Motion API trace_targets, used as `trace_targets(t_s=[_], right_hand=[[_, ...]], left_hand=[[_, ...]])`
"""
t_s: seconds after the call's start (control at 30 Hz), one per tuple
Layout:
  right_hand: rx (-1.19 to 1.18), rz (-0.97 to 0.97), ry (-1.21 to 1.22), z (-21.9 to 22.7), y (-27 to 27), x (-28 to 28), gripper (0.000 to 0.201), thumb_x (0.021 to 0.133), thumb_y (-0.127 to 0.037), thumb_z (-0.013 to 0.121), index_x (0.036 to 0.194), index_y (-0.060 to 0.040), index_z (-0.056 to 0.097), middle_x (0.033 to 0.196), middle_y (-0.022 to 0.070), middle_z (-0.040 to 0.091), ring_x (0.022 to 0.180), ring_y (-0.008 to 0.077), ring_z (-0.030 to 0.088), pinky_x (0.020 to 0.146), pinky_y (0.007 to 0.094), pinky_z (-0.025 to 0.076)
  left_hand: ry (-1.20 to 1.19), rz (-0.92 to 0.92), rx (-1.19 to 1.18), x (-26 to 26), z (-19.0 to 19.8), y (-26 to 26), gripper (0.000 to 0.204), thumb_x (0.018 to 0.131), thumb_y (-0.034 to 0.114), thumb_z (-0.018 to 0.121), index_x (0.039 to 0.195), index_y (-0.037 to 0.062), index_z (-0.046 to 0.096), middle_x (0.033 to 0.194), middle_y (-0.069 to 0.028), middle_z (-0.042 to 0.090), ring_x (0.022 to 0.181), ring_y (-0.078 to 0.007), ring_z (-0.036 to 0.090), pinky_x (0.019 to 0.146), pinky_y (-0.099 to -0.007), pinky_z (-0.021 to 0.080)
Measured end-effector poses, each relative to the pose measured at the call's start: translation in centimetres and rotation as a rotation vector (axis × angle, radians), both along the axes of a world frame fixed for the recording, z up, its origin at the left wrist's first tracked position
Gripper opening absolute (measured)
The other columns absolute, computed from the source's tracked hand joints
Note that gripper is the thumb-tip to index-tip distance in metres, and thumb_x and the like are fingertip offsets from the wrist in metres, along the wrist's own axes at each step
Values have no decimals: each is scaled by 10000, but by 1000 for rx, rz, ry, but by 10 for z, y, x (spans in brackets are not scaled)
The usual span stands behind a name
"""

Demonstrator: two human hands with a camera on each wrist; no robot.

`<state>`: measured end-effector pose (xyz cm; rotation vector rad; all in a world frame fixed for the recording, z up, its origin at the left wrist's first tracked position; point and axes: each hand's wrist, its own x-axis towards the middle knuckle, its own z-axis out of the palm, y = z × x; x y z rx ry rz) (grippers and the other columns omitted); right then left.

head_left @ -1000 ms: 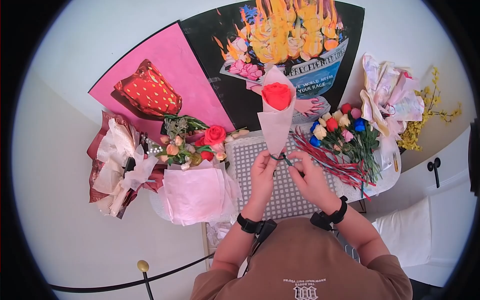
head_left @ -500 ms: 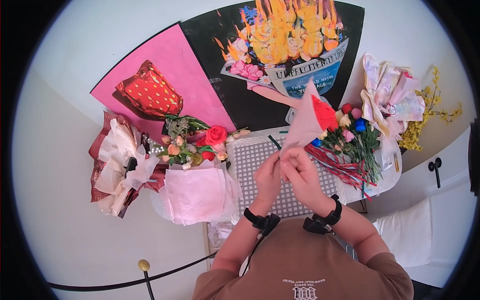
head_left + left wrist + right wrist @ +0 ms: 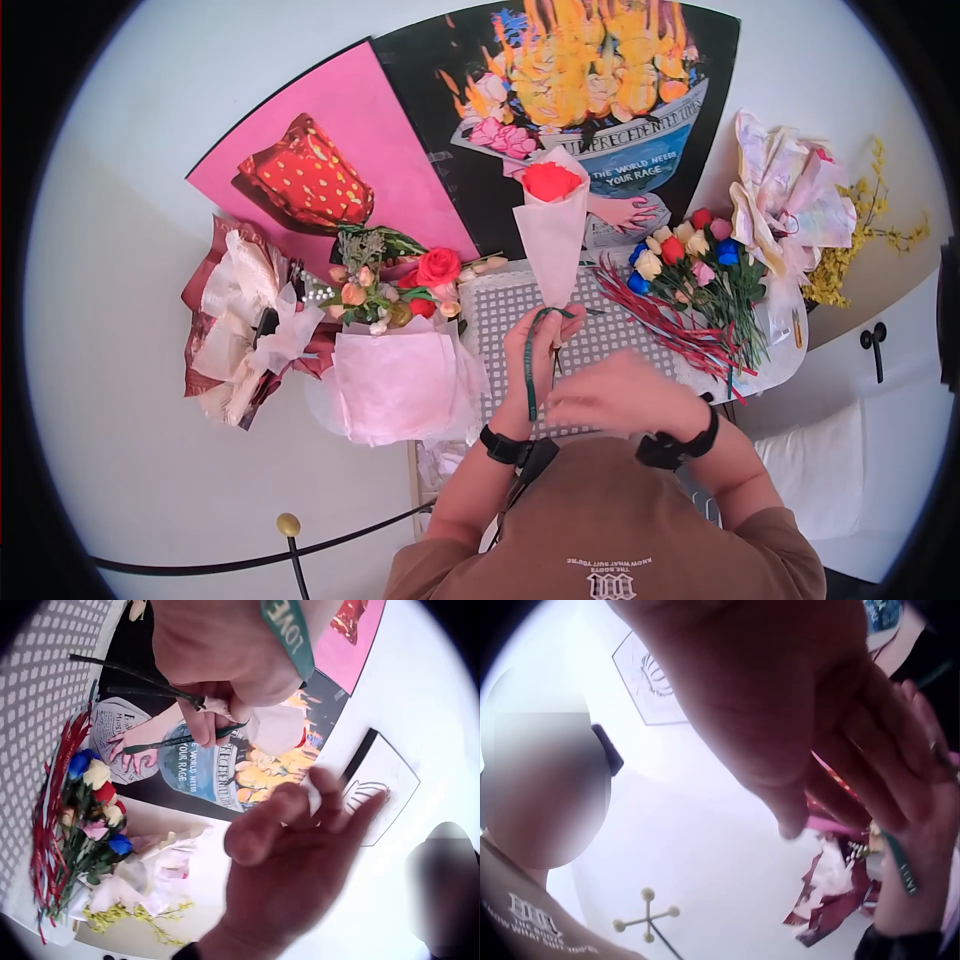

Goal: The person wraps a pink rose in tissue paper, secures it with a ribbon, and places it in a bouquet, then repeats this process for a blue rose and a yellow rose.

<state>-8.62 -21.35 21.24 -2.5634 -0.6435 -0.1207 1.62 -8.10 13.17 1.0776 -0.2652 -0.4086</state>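
- Red rose in pale-pink paper [image 3: 556,242] held upright over the grey-and-white checked surface [image 3: 490,312], base pinched in my left grip [image 3: 543,348].
- Slack green ribbon [image 3: 529,375] could slip, loosening the paper; my right hand [image 3: 622,394] is open.

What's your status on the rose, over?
Left hand gripping base of wrapped rose. Right hand open, off the rose. Possible snag: green ribbon across left hand.

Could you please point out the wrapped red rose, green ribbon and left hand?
Wrapped red rose [image 3: 551,182]: head view, on the bloom.
Green ribbon [image 3: 289,634]: left wrist view, on its lettering.
Left hand [image 3: 541,352]: head view, on its middle.
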Motion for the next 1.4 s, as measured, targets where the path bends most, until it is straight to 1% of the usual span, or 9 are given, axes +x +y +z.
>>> trace_targets(t_s=[0.07, 0.13, 0.23, 0.43, 0.7, 0.83, 1.13, 1.3, 1.4], right_hand=[[131, -76, -43, 1, -18, 9, 340, 916, -214, 651, 1207, -46, 598, 1097, 229, 660, 720, 280, 704, 626, 338, 559], [808, -468, 102, -4, -26, 22, 295, 939, -199, 651, 1183, -34, 625, 1138, 196, 644, 794, 186, 699, 648, 302, 547], [1104, -377, 360, -26, -18, 30, 257, 952, -170, 646, 1163, -24, 633, 1033, 125, 677, 815, 142, 663, 674, 304, 523], [760, -379, 81, -42, -35, 30, 173, 971, -134, 612, 1079, -3, 647, 910, 89, 684, 764, 148, 612, 710, 294, 488], [738, -428, 77, -55, -41, 27, 133, 950, -119, 634, 993, 7, 647, 833, 97, 655, 740, 197, 615, 706, 312, 493], [341, -429, -365, -33, -46, 32, 145, 888, -101, 669, 1010, -24, 680, 863, 99, 679, 765, 260, 653, 689, 337, 509], [247, -333, -334, -12, -13, 33, 136, 862, -131, 683, 983, -71, 700, 816, 97, 694, 710, 318, 677, 604, 379, 531], [422, -398, -269, -13, -5, 39, 76, 898, -125, 636, 874, -53, 638, 786, 138, 669, 684, 342, 663, 593, 414, 521], [286, -403, -316, -17, 3, 39, 97, 907, -110, 610, 843, -38, 595, 728, 134, 636, 656, 339, 648, 584, 419, 510]], left_hand=[[67, -74, -94, 1, 6, 6, 293, 1027, 176, 539, 1184, -62, 603, 1116, -185, 687, 1051, -263, 678, 966, -366, 536], [89, -96, -129, -1, 13, 7, 287, 1027, 179, 537, 1180, -55, 605, 1131, -175, 688, 1029, -226, 682, 950, -352, 539], [119, -151, -133, -3, 15, 7, 229, 1018, 165, 563, 1125, -27, 627, 1143, -170, 691, 934, -178, 684, 833, -308, 548], [120, -188, -173, 3, 3, 18, 219, 1024, 159, 540, 1129, -11, 628, 1157, -139, 695, 899, -123, 660, 714, -261, 500], [328, -220, -316, -3, 13, 9, 192, 997, 78, 563, 1152, -25, 613, 1184, -233, 655, 1077, -278, 673, 954, -378, 557], [267, -175, -259, -3, 9, 4, 206, 997, 67, 562, 1178, -24, 599, 1155, -238, 665, 1063, -299, 679, 949, -379, 561], [-135, -137, 43, -9, -2, -3, 238, 978, 44, 603, 1195, -49, 627, 1029, -110, 718, 972, -151, 686, 850, -290, 564], [-775, 121, 742, -16, 17, 0, 123, 893, 71, 672, 1005, 25, 684, 763, -157, 691, 684, -292, 703, 610, -375, 537], [-839, 151, 749, -14, 9, 3, 76, 847, 38, 668, 919, 16, 662, 697, -184, 645, 632, -373, 655, 564, -406, 512]])
